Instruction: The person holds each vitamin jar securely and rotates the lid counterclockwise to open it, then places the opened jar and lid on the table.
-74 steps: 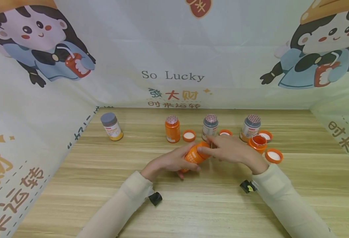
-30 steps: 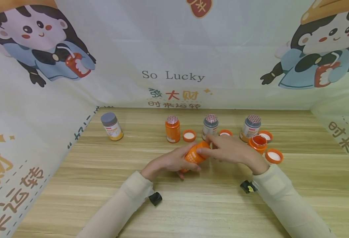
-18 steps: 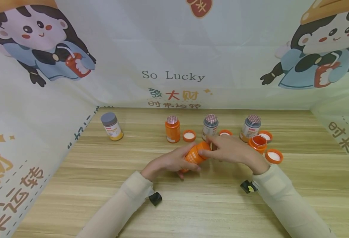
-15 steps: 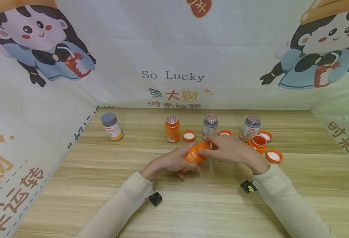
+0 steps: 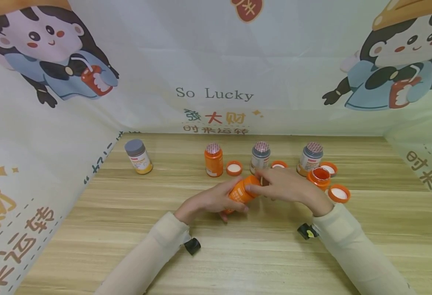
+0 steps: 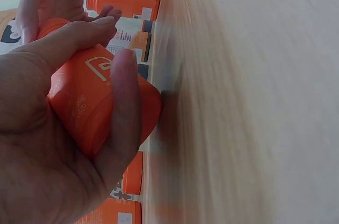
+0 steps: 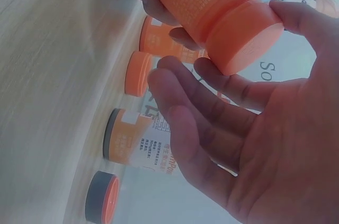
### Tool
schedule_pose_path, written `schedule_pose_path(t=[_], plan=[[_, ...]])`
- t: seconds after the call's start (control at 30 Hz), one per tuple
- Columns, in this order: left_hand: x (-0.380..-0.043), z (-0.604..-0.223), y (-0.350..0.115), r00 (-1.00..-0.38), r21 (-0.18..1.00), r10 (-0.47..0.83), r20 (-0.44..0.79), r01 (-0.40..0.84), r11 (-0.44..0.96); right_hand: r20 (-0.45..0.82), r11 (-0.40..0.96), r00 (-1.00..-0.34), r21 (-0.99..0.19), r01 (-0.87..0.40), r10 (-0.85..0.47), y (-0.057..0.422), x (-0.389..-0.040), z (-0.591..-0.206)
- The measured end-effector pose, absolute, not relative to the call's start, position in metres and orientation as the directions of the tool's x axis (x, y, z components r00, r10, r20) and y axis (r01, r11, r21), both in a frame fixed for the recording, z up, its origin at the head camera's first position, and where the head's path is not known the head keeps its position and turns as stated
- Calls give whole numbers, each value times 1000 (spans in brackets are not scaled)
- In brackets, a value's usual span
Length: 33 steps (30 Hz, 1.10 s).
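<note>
Basically: capped orange bottle held in both hands

Orange bottle [image 5: 239, 193] tilted over mid-table, well in from the table's [image 5: 90, 246] back, left and right edges; base contact unclear. Left-hand grip [image 5: 216, 198] wrapped round its body, nearly closed. Right-hand grip [image 5: 286, 184] half open: thumb and index pinch its orange cap [image 7: 233, 38], other fingers loosely bent, clear of it.

Along the back edge, left to right: grey-lidded bottle [image 5: 139, 157] near the back-left corner, sealed orange bottle [image 5: 213, 164], grey-necked bottle [image 5: 258, 160], second grey-necked bottle [image 5: 310, 159]. Last three have lids off and patterned seals on. Uncapped orange bottle [image 5: 318, 180] stands just in front of the rightmost, orange lid [image 5: 339, 193] beside it.
</note>
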<state>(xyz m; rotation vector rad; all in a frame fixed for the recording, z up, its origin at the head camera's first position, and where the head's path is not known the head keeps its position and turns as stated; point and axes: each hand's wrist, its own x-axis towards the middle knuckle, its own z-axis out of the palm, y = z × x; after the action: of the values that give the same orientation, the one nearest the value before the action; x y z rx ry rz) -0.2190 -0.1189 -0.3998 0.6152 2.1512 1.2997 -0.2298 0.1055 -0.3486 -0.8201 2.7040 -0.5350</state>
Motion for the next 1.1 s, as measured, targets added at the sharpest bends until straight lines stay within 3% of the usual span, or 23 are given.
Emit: schedule_pose_path(t=[1.1], plan=[[-218,-398,-119,-755,896,618,-221,93,434,-95,801,-841,-379,-464,-533,105,-229,-349]])
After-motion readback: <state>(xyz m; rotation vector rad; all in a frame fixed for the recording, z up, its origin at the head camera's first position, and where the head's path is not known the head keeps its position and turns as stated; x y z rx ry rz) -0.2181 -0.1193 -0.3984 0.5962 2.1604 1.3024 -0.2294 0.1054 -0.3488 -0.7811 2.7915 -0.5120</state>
